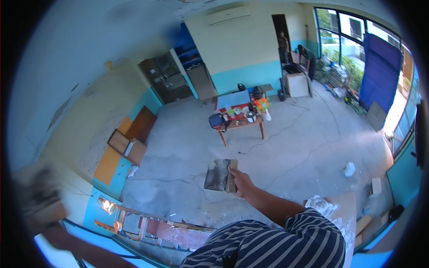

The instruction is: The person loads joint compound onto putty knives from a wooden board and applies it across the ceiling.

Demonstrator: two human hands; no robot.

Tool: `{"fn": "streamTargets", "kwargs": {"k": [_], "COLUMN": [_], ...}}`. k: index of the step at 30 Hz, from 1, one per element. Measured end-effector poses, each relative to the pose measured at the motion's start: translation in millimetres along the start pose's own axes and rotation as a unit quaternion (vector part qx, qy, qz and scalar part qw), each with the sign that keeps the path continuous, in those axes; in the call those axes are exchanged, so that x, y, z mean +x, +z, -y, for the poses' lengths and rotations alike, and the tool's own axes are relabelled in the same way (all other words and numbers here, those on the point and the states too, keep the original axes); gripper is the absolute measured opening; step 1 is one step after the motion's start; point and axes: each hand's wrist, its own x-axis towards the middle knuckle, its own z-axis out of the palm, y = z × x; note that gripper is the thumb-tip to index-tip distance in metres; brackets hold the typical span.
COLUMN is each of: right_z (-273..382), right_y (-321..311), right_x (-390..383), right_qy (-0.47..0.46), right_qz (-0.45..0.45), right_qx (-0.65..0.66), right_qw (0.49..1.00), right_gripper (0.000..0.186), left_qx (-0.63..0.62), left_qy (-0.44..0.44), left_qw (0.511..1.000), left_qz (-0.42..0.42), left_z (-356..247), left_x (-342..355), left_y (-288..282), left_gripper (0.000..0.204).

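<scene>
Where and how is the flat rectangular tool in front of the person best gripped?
Probably by the thick tan strip along its right edge, coming from the right, as the right hand does. The strip offers a bar to close on, while the flat tool spreads leftward as a broad grey face with dark smears, which looks worse to hold.

Wooden table [243,126] on bare floor [178,134] — blue bag [216,119] and orange-green pinwheel [262,105] on top, air conditioner [228,15] high on the wall [237,44], blue sheet [380,67] hanging by windows [353,27], person [283,44] in a doorway [278,23]
</scene>
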Motion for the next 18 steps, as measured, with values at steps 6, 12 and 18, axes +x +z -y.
{"fn": "streamTargets", "kwargs": {"k": [6, 12, 18], "right_z": [2, 14, 1], "right_y": [-8, -55, -93], "right_x": [-32, -59, -79], "right_qy": [-0.039, -0.128, -0.183], "right_qz": [-0.013, -0.075, -0.154], "right_qx": [0.1, 0.137, 0.146], "right_qw": [0.994, 0.979, 0.96], "right_gripper": [0.037, 0.033, 0.035], "left_qx": [-0.262, -0.628, -0.638], "left_qy": [-0.055, 0.091, 0.109], "left_qw": [0.869, 0.651, 0.617], "left_qz": [0.417, 0.416, 0.448], "left_z": [-71, -247, -258], "left_x": [-265, -276, -317], "left_y": [176, 213, 238], "left_gripper": [0.036, 0.049, 0.05]}}
